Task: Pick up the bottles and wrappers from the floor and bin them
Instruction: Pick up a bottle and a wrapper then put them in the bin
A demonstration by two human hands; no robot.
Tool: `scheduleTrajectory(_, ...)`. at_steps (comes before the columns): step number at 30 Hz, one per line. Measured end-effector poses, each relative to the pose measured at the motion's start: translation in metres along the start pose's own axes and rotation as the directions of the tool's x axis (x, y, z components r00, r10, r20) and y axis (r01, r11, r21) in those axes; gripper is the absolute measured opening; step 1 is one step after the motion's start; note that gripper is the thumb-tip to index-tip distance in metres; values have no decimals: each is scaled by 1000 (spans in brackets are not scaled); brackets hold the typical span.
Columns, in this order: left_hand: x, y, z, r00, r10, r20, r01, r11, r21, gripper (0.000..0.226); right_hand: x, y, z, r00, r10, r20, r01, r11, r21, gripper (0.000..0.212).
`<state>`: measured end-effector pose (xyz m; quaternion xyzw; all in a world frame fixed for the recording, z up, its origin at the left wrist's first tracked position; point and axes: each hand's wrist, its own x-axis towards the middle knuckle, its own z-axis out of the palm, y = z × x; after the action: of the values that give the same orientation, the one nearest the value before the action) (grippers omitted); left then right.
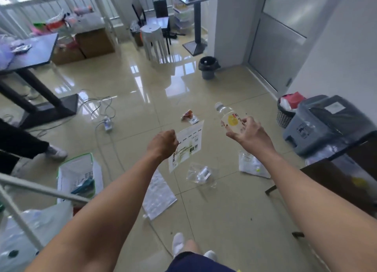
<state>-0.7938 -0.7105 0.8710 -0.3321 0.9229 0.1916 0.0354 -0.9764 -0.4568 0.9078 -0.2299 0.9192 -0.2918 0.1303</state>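
Note:
My right hand (247,133) grips a clear plastic bottle (229,116) with a yellow-dotted label, held above the floor with its cap pointing away. My left hand (163,142) is closed on the edge of a white printed wrapper (188,145) that hangs from it. On the tiles lie an orange snack wrapper (188,116), a crumpled clear wrapper (202,173), a clear bag (253,165) and a long flat plastic bag (157,194). A grey bin with a black liner (208,66) stands far ahead by the wall.
A grey lidded bin (326,124) and a full mesh basket (287,110) stand at right by a brown table (342,180). A power strip with cables (107,123), a white basket (77,175), a black table (30,55) and another person's foot (56,151) are at left.

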Motion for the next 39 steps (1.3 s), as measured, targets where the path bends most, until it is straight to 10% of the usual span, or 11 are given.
scheduleTrajectory(21,354,107,42,941,1,337,5,1000,-15,22,336,60,-9,977,172,125,-152,977,-152,75)
scheduleTrajectory(39,735,219,-14,955,-176,241,196,979,-63,13,783,50,-62,943,197,268,-195,980,-33,59)
